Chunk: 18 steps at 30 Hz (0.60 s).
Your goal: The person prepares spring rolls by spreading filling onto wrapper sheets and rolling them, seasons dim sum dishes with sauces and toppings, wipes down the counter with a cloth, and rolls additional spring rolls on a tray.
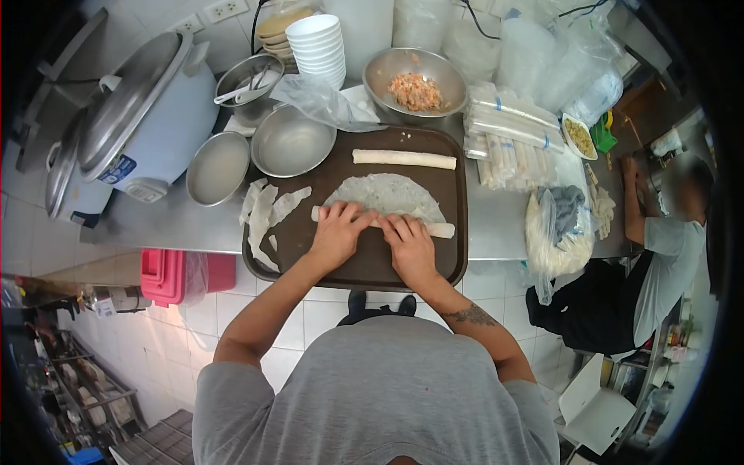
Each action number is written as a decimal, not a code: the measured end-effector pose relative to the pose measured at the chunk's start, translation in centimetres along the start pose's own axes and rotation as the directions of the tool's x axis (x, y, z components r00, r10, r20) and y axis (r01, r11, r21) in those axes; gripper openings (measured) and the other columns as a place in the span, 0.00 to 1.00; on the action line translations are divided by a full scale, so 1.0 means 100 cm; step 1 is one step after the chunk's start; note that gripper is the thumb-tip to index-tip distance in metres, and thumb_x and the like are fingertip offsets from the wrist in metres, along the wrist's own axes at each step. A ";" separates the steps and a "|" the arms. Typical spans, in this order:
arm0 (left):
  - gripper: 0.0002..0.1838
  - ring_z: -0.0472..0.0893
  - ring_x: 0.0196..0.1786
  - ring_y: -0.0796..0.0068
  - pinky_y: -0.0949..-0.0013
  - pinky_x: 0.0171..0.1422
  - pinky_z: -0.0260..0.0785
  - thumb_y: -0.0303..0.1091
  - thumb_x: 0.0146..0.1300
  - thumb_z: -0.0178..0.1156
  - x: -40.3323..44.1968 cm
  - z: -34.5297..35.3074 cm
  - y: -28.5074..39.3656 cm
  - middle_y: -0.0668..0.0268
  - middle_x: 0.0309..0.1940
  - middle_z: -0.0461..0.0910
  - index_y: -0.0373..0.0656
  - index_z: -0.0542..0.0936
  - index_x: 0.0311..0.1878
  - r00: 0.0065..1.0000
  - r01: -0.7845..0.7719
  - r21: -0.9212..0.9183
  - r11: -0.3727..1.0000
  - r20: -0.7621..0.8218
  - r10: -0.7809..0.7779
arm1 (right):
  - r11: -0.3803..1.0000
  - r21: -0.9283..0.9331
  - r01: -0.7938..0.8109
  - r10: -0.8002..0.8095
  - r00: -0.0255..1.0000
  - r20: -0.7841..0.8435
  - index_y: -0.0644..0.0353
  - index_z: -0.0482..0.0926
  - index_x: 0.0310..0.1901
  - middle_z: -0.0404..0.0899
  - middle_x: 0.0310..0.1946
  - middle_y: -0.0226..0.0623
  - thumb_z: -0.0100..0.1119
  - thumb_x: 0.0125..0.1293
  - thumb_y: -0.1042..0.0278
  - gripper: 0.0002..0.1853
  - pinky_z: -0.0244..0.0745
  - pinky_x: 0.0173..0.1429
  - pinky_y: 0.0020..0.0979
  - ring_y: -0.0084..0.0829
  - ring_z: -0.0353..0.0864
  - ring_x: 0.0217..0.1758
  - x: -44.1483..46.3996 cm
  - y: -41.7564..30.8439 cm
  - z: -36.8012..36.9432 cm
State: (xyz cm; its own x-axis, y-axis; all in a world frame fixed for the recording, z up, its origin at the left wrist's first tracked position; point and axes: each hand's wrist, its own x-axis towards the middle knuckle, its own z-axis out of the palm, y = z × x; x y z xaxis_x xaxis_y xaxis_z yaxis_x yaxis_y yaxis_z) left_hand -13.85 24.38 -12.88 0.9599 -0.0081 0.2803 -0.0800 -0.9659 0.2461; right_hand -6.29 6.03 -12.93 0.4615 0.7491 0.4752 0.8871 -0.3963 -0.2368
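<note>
A brown tray lies on the steel counter. On it is a round translucent wrapper sheet, its near part rolled into a long pale roll. My left hand presses on the roll's left part, fingers bent over it. My right hand rests on the roll right of the middle, fingers curled on it. Both hands nearly meet at the thumbs. A finished-looking pale roll lies along the tray's far side. Torn wrapper strips lie at its left edge.
Metal bowls stand left of the tray, beside large rice cookers. Behind it are a bowl of orange filling and white stacked cups. Packed rolls lie at the right. Another person sits far right.
</note>
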 end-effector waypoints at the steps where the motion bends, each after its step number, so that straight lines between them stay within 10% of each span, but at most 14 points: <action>1: 0.24 0.71 0.56 0.61 0.54 0.55 0.58 0.26 0.58 0.59 0.003 0.000 -0.002 0.68 0.51 0.74 0.57 0.78 0.59 1.000 0.004 -0.027 1.000 0.016 -0.004 | 1.000 -0.006 -0.014 0.014 1.000 0.018 0.58 0.77 0.59 0.75 0.54 0.35 0.58 0.52 0.78 0.28 0.69 0.65 0.44 0.40 0.73 0.58 0.002 0.002 0.001; 11: 0.30 0.70 0.59 0.58 0.50 0.60 0.59 0.24 0.54 0.60 -0.002 0.006 -0.001 0.65 0.52 0.73 0.59 0.75 0.62 0.995 -0.009 0.069 0.998 -0.097 0.016 | 0.932 0.335 -0.138 0.129 0.990 0.050 0.57 0.81 0.55 0.78 0.51 0.38 0.60 0.60 0.77 0.19 0.76 0.57 0.38 0.42 0.77 0.53 0.011 0.036 -0.019; 18: 0.24 0.71 0.56 0.62 0.55 0.55 0.58 0.25 0.60 0.57 0.009 -0.002 -0.008 0.67 0.50 0.74 0.59 0.78 0.59 1.000 0.002 0.017 1.000 -0.004 -0.002 | 0.980 0.052 -0.190 0.191 0.981 -0.013 0.51 0.82 0.55 0.79 0.47 0.38 0.61 0.63 0.74 0.18 0.75 0.54 0.37 0.42 0.77 0.48 -0.002 0.053 -0.023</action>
State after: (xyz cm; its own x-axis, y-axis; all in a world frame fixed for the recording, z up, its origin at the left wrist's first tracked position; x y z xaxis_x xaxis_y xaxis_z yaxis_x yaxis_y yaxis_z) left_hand -12.95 25.16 -12.66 0.9589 -0.0054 0.2838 -0.0737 -0.9702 0.2308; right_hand -1.69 2.58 -12.35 0.6225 0.6525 0.4321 0.7823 -0.5036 -0.3665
